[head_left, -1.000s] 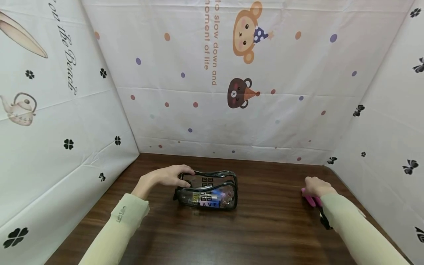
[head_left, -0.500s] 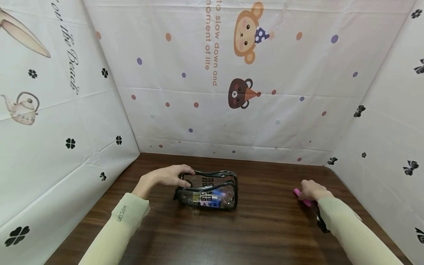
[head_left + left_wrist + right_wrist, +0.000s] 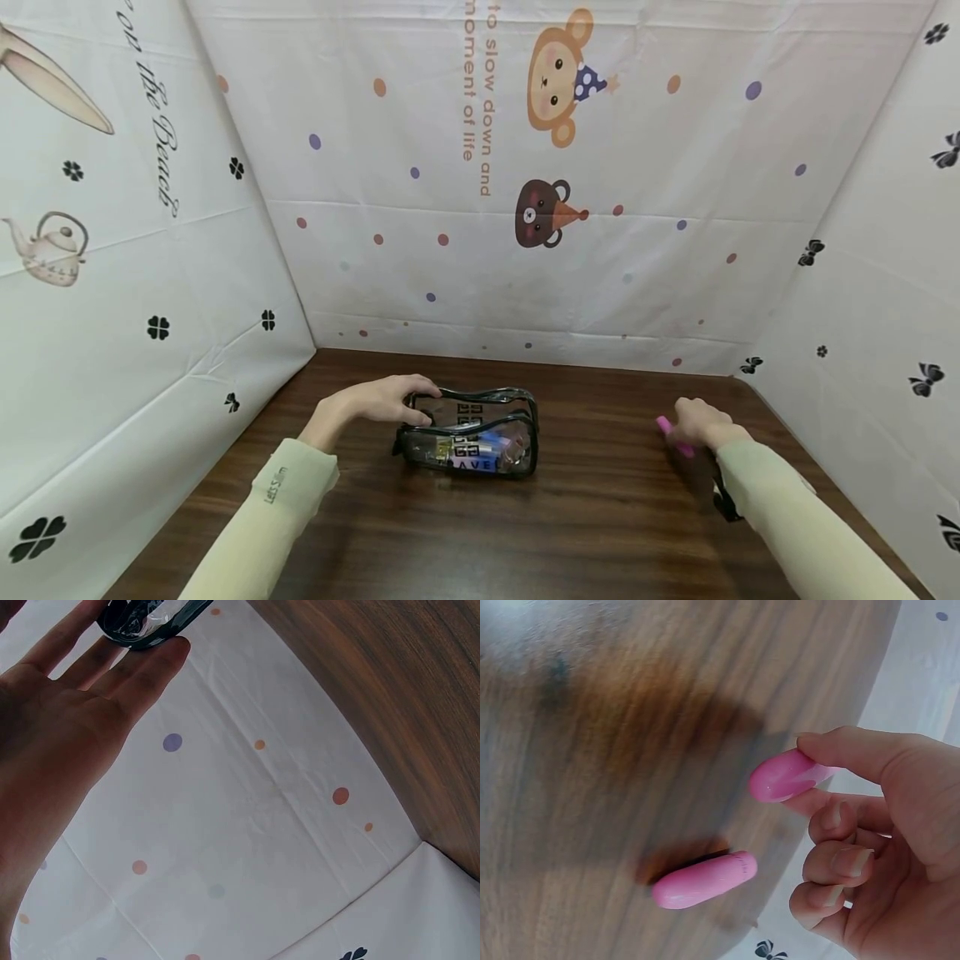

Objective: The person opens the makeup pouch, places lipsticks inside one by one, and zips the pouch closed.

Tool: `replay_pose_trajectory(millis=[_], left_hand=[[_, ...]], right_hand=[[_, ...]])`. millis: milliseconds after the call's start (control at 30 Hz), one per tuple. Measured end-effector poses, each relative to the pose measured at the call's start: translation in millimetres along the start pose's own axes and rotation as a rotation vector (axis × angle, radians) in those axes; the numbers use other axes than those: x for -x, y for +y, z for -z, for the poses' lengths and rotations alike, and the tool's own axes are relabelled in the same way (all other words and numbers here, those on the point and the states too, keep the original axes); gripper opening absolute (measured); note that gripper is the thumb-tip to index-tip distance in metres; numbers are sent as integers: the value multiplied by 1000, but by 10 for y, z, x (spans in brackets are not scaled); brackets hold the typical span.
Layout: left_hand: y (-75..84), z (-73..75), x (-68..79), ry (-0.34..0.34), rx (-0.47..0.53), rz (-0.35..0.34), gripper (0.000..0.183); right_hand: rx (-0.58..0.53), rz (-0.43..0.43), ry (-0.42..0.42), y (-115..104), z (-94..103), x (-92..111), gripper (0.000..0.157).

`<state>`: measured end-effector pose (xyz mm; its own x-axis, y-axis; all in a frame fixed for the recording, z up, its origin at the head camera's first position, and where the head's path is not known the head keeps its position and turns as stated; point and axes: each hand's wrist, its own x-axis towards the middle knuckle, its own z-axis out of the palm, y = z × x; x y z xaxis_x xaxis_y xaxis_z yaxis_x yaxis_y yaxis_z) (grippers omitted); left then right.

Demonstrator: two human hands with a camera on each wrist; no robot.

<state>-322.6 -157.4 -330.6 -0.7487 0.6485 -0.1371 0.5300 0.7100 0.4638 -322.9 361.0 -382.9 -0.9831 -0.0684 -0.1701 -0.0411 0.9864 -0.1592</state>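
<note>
In the head view a clear pouch (image 3: 483, 446) with black piping and a black handle sits mid-table, with small blue and purple items (image 3: 487, 450) inside. My left hand (image 3: 386, 398) holds the pouch's left end, thumb at the near rim and fingers at the far rim. In the left wrist view those fingers (image 3: 154, 679) meet the black edge. My right hand (image 3: 703, 423) is over the right side of the table. The right wrist view shows its thumb and index finger pinching a glossy pink rounded piece (image 3: 784, 777). A matching pink capsule-shaped piece (image 3: 703, 881) appears just below the hand.
The dark wood-grain table (image 3: 592, 517) meets white printed cloth walls at the back (image 3: 465, 275), left (image 3: 112, 400) and right (image 3: 877, 350). A black wrist device (image 3: 724, 500) sits under the right cuff.
My right hand has moved a little left, toward the pouch, and the pink thing beneath it has shifted the same way. The left hand and pouch stay in place.
</note>
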Motion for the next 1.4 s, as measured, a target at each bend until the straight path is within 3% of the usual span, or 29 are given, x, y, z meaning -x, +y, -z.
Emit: replay_pose_trajectory(millis=[500,867,1400], left_hand=[[11,6,7,8,-2,7,50],[-2,0,12,5,-3,5,50],[-6,-17,16,16,-13,-13,50]], right_hand=[[12,31,42,-183,177,-12,30],[13,49,58,-271,201,-53,23],[36,113,82,-538,331,-68,26]])
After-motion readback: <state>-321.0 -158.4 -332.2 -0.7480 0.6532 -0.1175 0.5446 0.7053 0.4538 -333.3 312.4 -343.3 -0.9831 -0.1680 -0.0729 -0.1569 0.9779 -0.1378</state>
